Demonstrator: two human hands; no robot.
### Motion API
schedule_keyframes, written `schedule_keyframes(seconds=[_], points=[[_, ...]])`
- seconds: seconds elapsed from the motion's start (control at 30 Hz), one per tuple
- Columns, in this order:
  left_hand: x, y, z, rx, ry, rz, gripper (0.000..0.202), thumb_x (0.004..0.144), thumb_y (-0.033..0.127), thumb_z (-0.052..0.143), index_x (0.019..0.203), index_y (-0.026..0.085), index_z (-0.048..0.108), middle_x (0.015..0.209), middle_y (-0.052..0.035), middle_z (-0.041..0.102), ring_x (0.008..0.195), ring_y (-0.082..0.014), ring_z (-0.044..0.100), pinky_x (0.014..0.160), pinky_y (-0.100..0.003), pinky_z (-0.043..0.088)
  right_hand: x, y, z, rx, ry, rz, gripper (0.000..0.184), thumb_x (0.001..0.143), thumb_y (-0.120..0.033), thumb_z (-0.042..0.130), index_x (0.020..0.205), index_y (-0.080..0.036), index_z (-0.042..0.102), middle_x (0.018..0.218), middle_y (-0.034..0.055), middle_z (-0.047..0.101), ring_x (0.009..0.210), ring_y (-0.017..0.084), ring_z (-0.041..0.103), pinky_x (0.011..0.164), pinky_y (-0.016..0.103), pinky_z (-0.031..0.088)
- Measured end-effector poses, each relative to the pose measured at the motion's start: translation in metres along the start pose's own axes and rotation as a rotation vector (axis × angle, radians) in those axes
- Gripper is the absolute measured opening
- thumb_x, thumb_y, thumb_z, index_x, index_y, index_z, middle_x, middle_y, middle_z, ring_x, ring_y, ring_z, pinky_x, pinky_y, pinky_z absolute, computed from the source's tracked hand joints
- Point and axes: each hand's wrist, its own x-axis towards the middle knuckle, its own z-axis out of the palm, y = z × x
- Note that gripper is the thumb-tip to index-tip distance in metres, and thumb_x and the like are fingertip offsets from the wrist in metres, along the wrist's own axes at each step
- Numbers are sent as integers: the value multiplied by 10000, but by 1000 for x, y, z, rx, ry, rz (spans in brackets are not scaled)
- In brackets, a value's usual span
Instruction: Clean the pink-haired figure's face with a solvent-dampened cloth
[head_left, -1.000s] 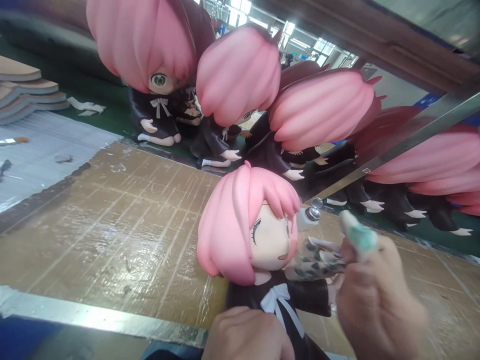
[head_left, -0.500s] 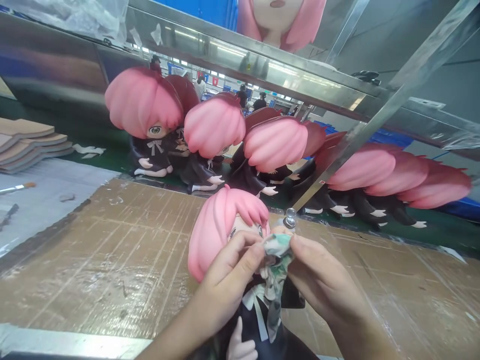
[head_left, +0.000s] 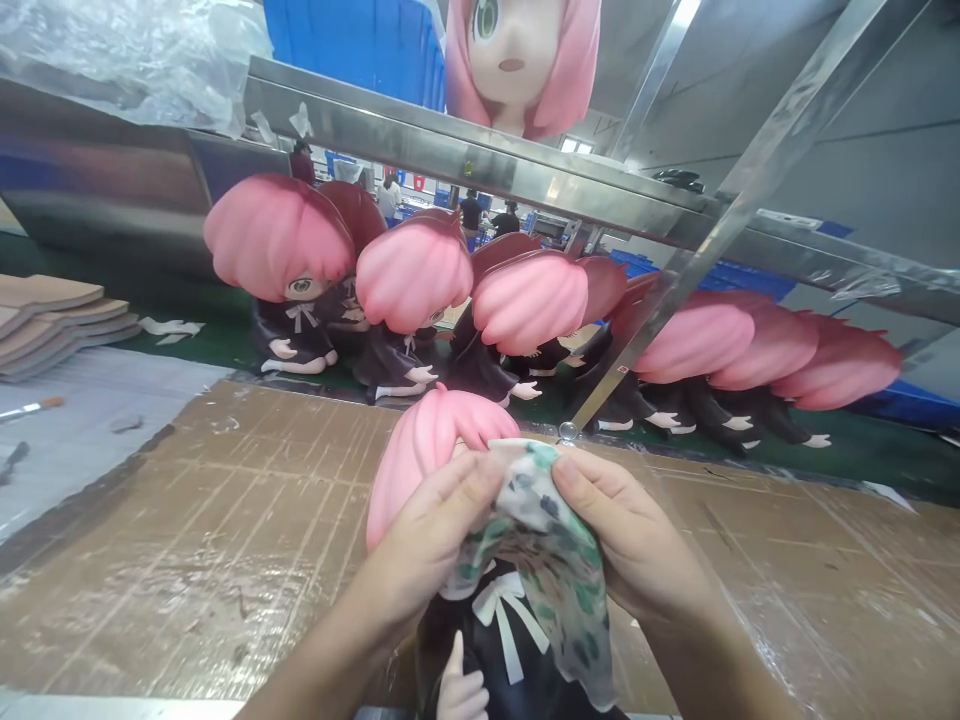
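Between my two hands a thin white cloth [head_left: 555,560] with green and black stains is stretched out and hangs down. My left hand [head_left: 435,530] pinches its upper left edge, and my right hand [head_left: 630,530] pinches the upper right. Just behind the cloth stands a figure [head_left: 427,450] with pink hair, a black dress and a white ribbon bow [head_left: 510,610]. The cloth and my hands hide most of its face. Below the bow the figure's small pale hand [head_left: 461,685] shows. A small round clear-topped piece [head_left: 568,432] sits beyond my right hand.
Brown taped cardboard [head_left: 225,540] covers the worktop. Several matching pink-haired figures [head_left: 281,240] line the green belt behind it. A metal shelf [head_left: 375,120] carries a blue crate [head_left: 352,45] and a large figure head [head_left: 525,60]. Stacked boards [head_left: 60,320] and a brush [head_left: 30,408] lie left.
The cloth was bunched up between my fingers and is now spread wider, hanging lower on the right. My hands are slightly farther apart. The camera view has tilted up a little.
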Motion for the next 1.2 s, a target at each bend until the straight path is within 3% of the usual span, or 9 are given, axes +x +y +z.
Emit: schedule_keyframes(seconds=[0.1,0.2,0.43,0.53,0.67,0.8,0.9,1.0,1.2], points=[[5,7,6,-45,11,-8,269,857,413,728,899,162,640,698,17,602,610,-80,564,743,-219,537,-4,-8,-3,-66,62,-39,261,942,-403,621,1115,-239,729,850,28,710,712,116,625,705,247,500],[10,17,14,-71,50,84,260,855,395,725,895,164,615,728,8,614,645,-96,586,665,-197,524,-8,-13,-6,-84,95,-46,278,926,-423,641,1098,-223,731,873,34,717,738,126,622,685,241,493],[10,34,30,86,62,255,256,796,330,782,779,146,605,678,-7,655,529,-80,565,500,-150,468,-15,-17,-4,202,21,38,284,882,-384,683,1069,-179,744,853,46,733,713,134,654,709,235,523],[10,32,32,135,25,289,242,810,326,771,796,145,611,741,-27,677,541,-80,572,504,-154,470,-19,-12,-5,301,-68,98,294,844,-347,732,1036,-125,742,818,59,728,697,111,660,707,197,523],[10,28,32,198,15,285,244,837,350,741,829,149,603,913,-78,710,602,-103,598,514,-177,467,-23,-4,-8,332,-76,153,216,793,-271,778,907,-90,746,775,78,724,693,119,675,719,207,535],[6,29,34,243,55,285,265,824,370,753,811,153,600,743,-23,661,520,-80,552,444,-145,409,-25,-1,-9,369,-99,155,278,785,-283,783,988,-96,751,821,92,736,691,126,683,756,233,541],[4,27,35,232,59,266,299,809,405,760,805,158,592,705,-29,670,503,-98,558,430,-159,424,-27,2,-8,387,-90,152,295,787,-285,784,1013,-99,748,828,93,739,699,132,682,755,238,535],[5,21,36,219,74,262,332,802,433,762,781,167,565,655,-13,645,491,-102,541,432,-174,432,-29,7,-6,432,-59,111,319,792,-310,782,1053,-131,738,831,79,742,735,167,694,836,317,540],[8,10,38,378,55,357,330,916,481,624,791,194,522,647,35,504,571,-87,461,508,-173,376,-29,11,11,519,65,-12,310,798,-429,774,1001,-198,738,924,65,752,925,221,702,947,396,524]])
